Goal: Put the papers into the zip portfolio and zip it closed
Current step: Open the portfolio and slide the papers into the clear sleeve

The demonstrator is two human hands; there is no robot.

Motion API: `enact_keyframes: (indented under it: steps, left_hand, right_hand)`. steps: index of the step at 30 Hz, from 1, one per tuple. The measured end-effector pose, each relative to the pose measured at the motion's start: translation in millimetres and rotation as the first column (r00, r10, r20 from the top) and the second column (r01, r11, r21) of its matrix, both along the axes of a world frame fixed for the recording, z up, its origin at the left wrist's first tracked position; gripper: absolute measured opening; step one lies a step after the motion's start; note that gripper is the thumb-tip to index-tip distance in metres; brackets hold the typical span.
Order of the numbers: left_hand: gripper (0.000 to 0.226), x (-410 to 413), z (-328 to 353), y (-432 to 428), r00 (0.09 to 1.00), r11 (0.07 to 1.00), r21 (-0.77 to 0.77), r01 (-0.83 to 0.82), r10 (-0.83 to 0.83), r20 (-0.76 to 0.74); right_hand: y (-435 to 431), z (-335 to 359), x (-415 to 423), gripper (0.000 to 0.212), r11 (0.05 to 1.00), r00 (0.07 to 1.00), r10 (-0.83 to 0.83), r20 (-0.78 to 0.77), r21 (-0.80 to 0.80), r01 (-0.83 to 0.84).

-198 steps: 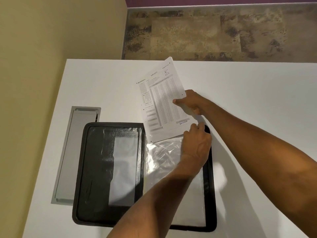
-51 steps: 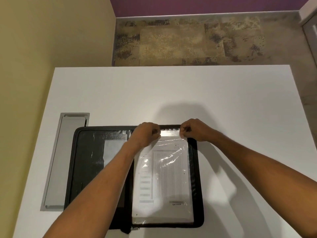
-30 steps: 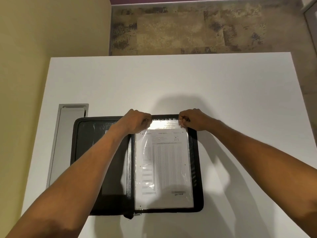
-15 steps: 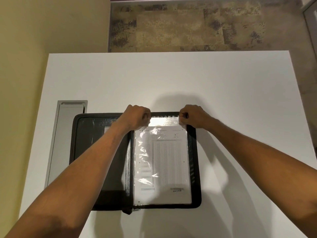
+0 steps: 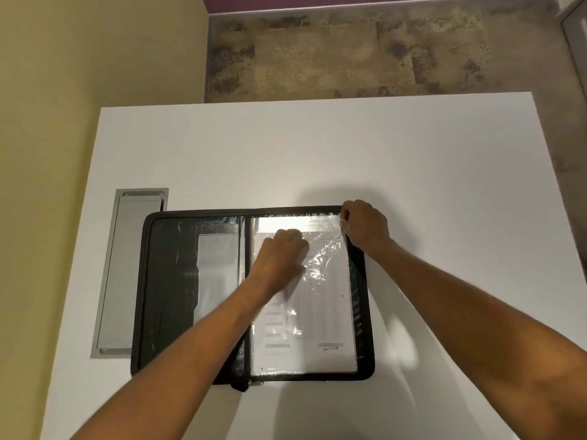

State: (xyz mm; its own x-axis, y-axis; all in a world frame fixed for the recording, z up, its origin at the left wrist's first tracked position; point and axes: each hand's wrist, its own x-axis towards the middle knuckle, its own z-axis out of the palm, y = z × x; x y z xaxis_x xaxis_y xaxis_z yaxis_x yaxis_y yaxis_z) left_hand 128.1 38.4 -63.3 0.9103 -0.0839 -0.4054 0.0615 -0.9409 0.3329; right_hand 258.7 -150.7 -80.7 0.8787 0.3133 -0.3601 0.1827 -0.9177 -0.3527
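Observation:
The black zip portfolio lies open flat on the white table. Its right half carries a clear plastic sleeve with the printed paper inside it. My left hand rests on the upper middle of the sleeve, fingers curled down against the plastic, and hides part of the paper. My right hand pinches the sleeve's top right corner at the portfolio's edge. The zip pull hangs at the spine's near end. The left half shows dark pockets and a pale insert.
A grey metal cable hatch is set into the table just left of the portfolio. A yellow wall runs along the left side. Patterned carpet lies beyond the far table edge.
My left hand has left the sleeve's top left corner and moved down and right onto the plastic. My right hand stays at the top right corner. The paper sits lower in the sleeve.

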Motion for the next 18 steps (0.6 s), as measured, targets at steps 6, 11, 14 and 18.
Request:
enact_keyframes:
  steps: [6, 11, 14, 18]
  left_hand:
    - [0.079, -38.0, -16.0, -31.9, 0.999, 0.999, 0.003, -0.031, 0.031, -0.007]
    - [0.075, -45.1, -16.5, -30.7, 0.987, 0.976, -0.151, -0.158, 0.162, 0.017]
    - [0.067, -56.3, -5.4, -16.5, 0.909, 0.890, -0.267, -0.370, 0.406, 0.097]
    - [0.061, -80.6, 6.8, 33.4, 0.806, 0.837, -0.172, -0.520, 0.547, 0.225]
  right_hand:
    - [7.6, 8.2, -71.0, 0.032, 0.999, 0.988, 0.000, 0.156, -0.031, 0.005]
    - [-2.5, 5.2, -165.6, 0.058, 0.997, 0.992, 0.069, 0.103, 0.011, -0.071]
    - [-12.6, 3.2, -209.0, 0.068, 0.991, 0.990, 0.126, 0.070, -0.061, -0.122]
    - [-28.4, 2.6, -238.4, 0.074, 0.986, 0.992, 0.126, -0.001, -0.107, -0.125]
